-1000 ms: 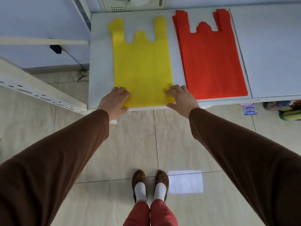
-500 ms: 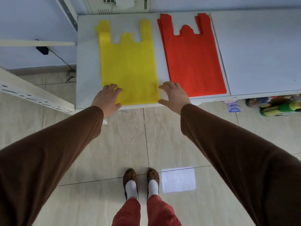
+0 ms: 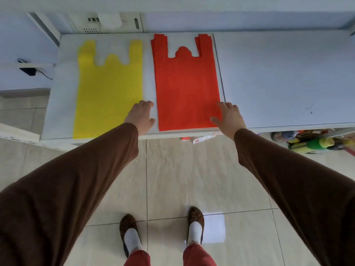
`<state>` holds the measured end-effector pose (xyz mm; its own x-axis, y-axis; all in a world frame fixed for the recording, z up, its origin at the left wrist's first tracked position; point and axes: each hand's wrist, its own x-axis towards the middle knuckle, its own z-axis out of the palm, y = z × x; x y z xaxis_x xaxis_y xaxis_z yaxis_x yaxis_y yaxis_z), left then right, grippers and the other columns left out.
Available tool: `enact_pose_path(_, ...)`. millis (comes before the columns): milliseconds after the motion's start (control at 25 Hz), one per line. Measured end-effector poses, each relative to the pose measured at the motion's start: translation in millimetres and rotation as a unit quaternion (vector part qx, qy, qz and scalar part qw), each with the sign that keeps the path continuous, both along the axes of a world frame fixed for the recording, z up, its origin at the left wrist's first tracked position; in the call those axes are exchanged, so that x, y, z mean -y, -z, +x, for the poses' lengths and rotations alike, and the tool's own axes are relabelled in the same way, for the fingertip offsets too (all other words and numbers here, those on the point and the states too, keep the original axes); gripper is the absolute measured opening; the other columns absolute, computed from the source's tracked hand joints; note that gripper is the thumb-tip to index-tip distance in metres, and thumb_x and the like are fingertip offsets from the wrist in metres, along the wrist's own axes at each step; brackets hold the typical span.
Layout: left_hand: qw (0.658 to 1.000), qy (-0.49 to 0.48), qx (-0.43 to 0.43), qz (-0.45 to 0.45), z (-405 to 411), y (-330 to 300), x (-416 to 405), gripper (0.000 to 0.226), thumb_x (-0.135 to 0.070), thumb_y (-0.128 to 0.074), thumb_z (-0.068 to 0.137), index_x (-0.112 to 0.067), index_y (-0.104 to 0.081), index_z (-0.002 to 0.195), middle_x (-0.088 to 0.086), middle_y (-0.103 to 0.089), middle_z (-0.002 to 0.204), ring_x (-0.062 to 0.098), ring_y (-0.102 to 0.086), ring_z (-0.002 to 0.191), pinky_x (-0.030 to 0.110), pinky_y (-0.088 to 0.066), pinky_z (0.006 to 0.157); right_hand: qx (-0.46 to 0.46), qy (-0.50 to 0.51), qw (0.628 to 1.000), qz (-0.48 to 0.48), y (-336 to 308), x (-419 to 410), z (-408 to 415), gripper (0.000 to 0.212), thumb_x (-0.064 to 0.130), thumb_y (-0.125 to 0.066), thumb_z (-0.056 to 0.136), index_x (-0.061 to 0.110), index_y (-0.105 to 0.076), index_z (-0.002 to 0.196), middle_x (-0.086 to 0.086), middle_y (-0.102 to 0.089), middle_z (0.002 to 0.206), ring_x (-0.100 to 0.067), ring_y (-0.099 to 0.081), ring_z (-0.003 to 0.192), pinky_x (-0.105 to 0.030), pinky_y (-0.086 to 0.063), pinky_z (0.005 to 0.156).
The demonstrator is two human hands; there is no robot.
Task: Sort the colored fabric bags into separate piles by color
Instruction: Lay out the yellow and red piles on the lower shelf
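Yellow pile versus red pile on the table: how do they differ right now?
The yellow pile lies to the left; the red pile lies to its right, beside the seam in the table. The red pile has the left hand and the right hand at its near corners, while neither hand is on the yellow pile. The red pile's handles show stepped, offset layers; the yellow's look blurred. Both lie flat, handles away from the person.
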<state>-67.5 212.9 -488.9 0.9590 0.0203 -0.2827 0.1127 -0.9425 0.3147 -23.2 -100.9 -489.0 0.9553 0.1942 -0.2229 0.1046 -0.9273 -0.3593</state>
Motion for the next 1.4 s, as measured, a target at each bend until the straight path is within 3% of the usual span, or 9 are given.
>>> enact_pose_path(120,0.99,-0.116,-0.025,-0.072,4,16,28,0.05,-0.021,-0.06,0.089,-0.007,-0.042,0.134,0.018,-0.051,0.129,0.035,-0.053,0.115,0.042,-0.045,0.095,-0.053,0.055,0.996,0.055,12,8,15,0.058,0.032,-0.055,0.094,0.019,-0.033,0.146,-0.011,-0.05,0.139,-0.032,-0.044,0.127,-0.047,-0.042,0.103)
enact_pose_path(360,0.983,-0.137,-0.022,-0.119,2,28,48,0.051,-0.027,-0.061,0.087,-0.017,-0.043,0.133,0.008,-0.056,0.123,0.025,-0.057,0.106,0.041,-0.05,0.094,-0.047,0.053,0.993,0.09,33,9,22,0.057,0.031,-0.053,0.093,0.017,-0.035,0.145,-0.011,-0.052,0.136,-0.032,-0.048,0.123,-0.046,-0.044,0.103)
enact_pose_path(560,0.995,-0.091,0.013,-0.033,10,28,42,0.037,-0.011,-0.054,0.089,-0.01,-0.05,0.126,0.012,-0.056,0.117,0.028,-0.058,0.102,0.037,-0.049,0.088,0.006,0.035,0.999,0.037,34,12,48,0.046,0.013,-0.041,0.094,0.013,-0.04,0.14,-0.015,-0.056,0.129,-0.034,-0.052,0.116,-0.046,-0.046,0.098)
enact_pose_path(720,0.998,-0.023,0.053,0.04,17,33,32,0.032,-0.005,-0.051,0.089,-0.006,-0.047,0.12,0.015,-0.058,0.113,0.03,-0.052,0.102,0.04,-0.047,0.083,0.013,0.046,0.998,0.039,26,2,101,0.054,0.004,-0.037,0.092,0.012,-0.032,0.145,-0.019,-0.054,0.132,-0.037,-0.049,0.121,-0.046,-0.043,0.098)
enact_pose_path(880,0.993,0.005,0.103,0.055,5,50,36,0.033,-0.024,-0.049,0.095,-0.004,-0.046,0.121,0.014,-0.059,0.113,0.032,-0.047,0.107,0.041,-0.047,0.087,0.0,0.072,0.995,0.062,23,-24,154,0.056,0.008,-0.039,0.092,0.013,-0.026,0.147,-0.02,-0.054,0.13,-0.037,-0.05,0.12,-0.046,-0.046,0.097)
enact_pose_path(1080,0.99,0.004,0.115,0.084,42,52,30,0.028,-0.009,-0.044,0.092,0.0,-0.044,0.118,0.018,-0.06,0.103,0.033,-0.046,0.101,0.041,-0.044,0.082,-0.007,0.087,0.996,0.025,30,-41,187,0.056,0.006,-0.039,0.092,0.01,-0.024,0.146,-0.023,-0.055,0.127,-0.038,-0.044,0.124,-0.044,-0.043,0.095)
enact_pose_path(1240,0.992,-0.024,0.115,0.052,53,52,35,0.026,-0.006,-0.041,0.092,-0.002,-0.042,0.119,0.016,-0.061,0.098,0.031,-0.046,0.102,0.043,-0.046,0.083,0.02,0.09,0.993,0.075,37,-41,192,0.054,0.005,-0.036,0.09,0.014,-0.03,0.144,-0.022,-0.059,0.119,-0.037,-0.054,0.112,-0.042,-0.046,0.088)
enact_pose_path(1400,0.993,-0.038,0.105,0.039,51,50,36,0.029,-0.004,-0.04,0.092,-0.002,-0.042,0.12,0.018,-0.061,0.106,0.032,-0.044,0.108,0.043,-0.045,0.086,-0.021,0.09,0.992,0.088,33,-35,185,0.058,0.007,-0.035,0.092,0.016,-0.025,0.148,-0.023,-0.054,0.127,-0.037,-0.053,0.115,-0.046,-0.049,0.096)
